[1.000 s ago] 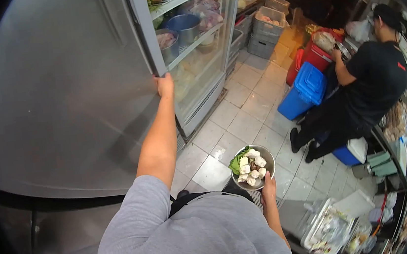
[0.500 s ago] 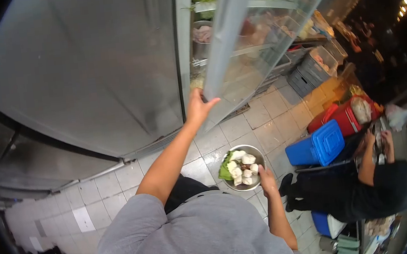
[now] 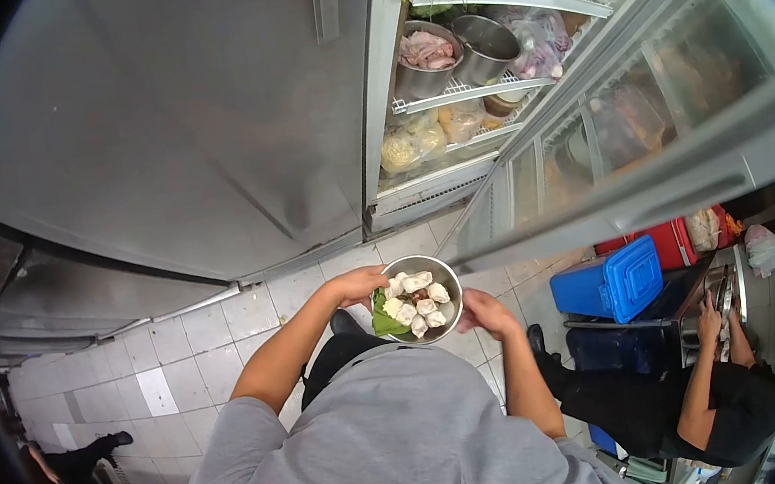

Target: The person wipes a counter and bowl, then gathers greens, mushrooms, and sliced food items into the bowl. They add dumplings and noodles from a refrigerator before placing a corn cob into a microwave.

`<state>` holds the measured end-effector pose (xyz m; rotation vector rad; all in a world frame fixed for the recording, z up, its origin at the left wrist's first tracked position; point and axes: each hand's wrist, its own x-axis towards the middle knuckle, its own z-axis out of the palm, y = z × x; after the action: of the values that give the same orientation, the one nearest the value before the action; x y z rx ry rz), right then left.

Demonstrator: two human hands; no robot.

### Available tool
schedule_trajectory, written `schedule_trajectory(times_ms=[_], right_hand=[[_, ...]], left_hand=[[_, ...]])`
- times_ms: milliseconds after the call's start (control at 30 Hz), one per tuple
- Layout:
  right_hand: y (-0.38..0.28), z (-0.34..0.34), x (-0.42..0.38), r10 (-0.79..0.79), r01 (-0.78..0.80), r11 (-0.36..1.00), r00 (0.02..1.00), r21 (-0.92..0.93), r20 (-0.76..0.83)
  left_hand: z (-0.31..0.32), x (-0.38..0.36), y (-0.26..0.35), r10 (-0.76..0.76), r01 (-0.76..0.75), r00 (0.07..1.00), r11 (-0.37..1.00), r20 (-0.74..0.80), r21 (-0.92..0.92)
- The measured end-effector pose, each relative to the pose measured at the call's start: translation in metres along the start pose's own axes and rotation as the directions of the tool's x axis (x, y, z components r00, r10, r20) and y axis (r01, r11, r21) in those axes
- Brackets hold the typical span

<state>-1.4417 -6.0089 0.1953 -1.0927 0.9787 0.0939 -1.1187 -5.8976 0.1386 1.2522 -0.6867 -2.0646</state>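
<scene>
A round metal bowl is in front of my body, filled with several pale white dumplings. Green leaves and a pale chopped heap lie along its left side. My left hand grips the bowl by its upper left rim. Just beside the right rim is my right hand, slightly blurred, with thumb and fingers apart; it looks clear of the bowl. Beyond the bowl, the glass fridge door stands wide open.
Fridge shelves carry metal pots, raw meat and bagged food. A large steel door fills the left. A blue bin and a co-worker in black are to the right, over tiled floor.
My left hand has left the fridge door and taken hold of the bowl's left rim. The door has swung wider. My right hand has come off the rim, and the bowl has shifted left.
</scene>
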Motion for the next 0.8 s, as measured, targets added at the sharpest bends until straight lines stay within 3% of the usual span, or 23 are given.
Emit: schedule_trajectory(times_ms=[33,100,133,200,233,267,333,367,433,467,500,533,567,600,633,667,700,733,800], right_hand=[[-0.005,-0.016,-0.011,0.112,-0.112,0.993,0.994,-0.019,-0.003],[0.010,-0.038,-0.018,0.101,-0.235,0.942,0.878,-0.239,-0.467],[0.012,-0.053,-0.010,0.103,-0.235,0.944,0.877,-0.233,-0.469],[0.006,-0.067,0.005,-0.030,-0.256,0.821,0.872,-0.510,-0.488],[-0.021,-0.054,0.005,0.110,-0.333,0.861,0.860,-0.384,-0.499],[-0.005,-0.058,0.017,0.117,-0.335,0.865,0.859,-0.374,-0.499],[0.020,-0.068,0.039,-0.163,0.060,0.979,0.801,-0.194,-0.576],[0.023,-0.071,0.044,-0.162,0.060,0.980,0.803,-0.191,-0.574],[0.011,-0.062,0.046,0.191,-0.171,0.981,0.787,0.090,-0.586],[0.009,-0.060,0.056,0.193,-0.171,0.981,0.789,0.092,-0.583],[0.010,-0.058,0.069,0.327,-0.396,0.914,0.843,-0.083,-0.427],[0.016,-0.058,0.087,0.482,-0.552,0.781,0.830,-0.291,-0.282],[0.048,-0.070,0.136,0.074,-0.228,0.811,0.954,-0.540,-0.291],[0.073,-0.081,0.180,-0.337,0.096,0.651,0.926,-0.753,-0.173],[0.012,-0.065,0.207,-0.403,0.080,0.660,0.877,-0.747,-0.262],[-0.028,-0.064,0.251,-0.608,0.231,0.637,0.737,-0.735,-0.296],[-0.091,-0.060,0.278,-0.604,0.251,0.670,0.732,-0.699,-0.316],[-0.129,-0.062,0.315,-0.769,0.381,0.549,0.579,-0.744,-0.270],[-0.203,-0.066,0.360,-0.794,0.456,0.554,0.541,-0.696,-0.277]], left_hand=[[0.002,-0.007,0.001,0.016,-0.015,0.999,1.000,-0.030,0.017],[-0.015,-0.011,-0.011,0.052,-0.052,0.998,0.999,-0.039,-0.005],[-0.025,-0.011,-0.013,0.092,-0.093,0.994,0.995,-0.052,-0.030],[-0.036,-0.021,-0.003,0.113,-0.116,0.989,0.993,-0.096,-0.031],[-0.045,-0.023,-0.007,0.116,-0.125,0.976,0.991,-0.183,-0.036],[-0.054,-0.028,-0.012,0.113,-0.128,0.957,0.991,-0.268,-0.041],[-0.075,-0.033,-0.027,0.073,-0.107,0.944,0.990,-0.321,-0.087],[-0.083,-0.037,-0.034,0.069,-0.128,0.922,0.983,-0.381,-0.131],[-0.092,-0.043,-0.048,0.059,-0.150,0.895,0.974,-0.443,-0.172],[-0.093,-0.044,-0.057,0.060,-0.191,0.858,0.959,-0.511,-0.208],[-0.094,-0.046,-0.064,0.057,-0.235,0.816,0.942,-0.575,-0.239],[-0.091,-0.051,-0.068,0.055,-0.232,0.815,0.943,-0.578,-0.238],[-0.087,-0.057,-0.070,0.046,-0.282,0.784,0.915,-0.619,-0.290],[-0.080,-0.060,-0.071,0.030,-0.342,0.745,0.875,-0.666,-0.343],[-0.074,-0.062,-0.068,0.025,-0.349,0.738,0.870,-0.674,-0.349],[-0.068,-0.065,-0.065,0.003,-0.383,0.693,0.849,-0.721,-0.365],[-0.061,-0.067,-0.067,-0.026,-0.422,0.639,0.823,-0.769,-0.379],[-0.056,-0.068,-0.075,-0.035,-0.463,0.611,0.795,-0.791,-0.392],[-0.033,-0.074,-0.071,-0.103,-0.483,0.515,0.785,-0.851,-0.388]])
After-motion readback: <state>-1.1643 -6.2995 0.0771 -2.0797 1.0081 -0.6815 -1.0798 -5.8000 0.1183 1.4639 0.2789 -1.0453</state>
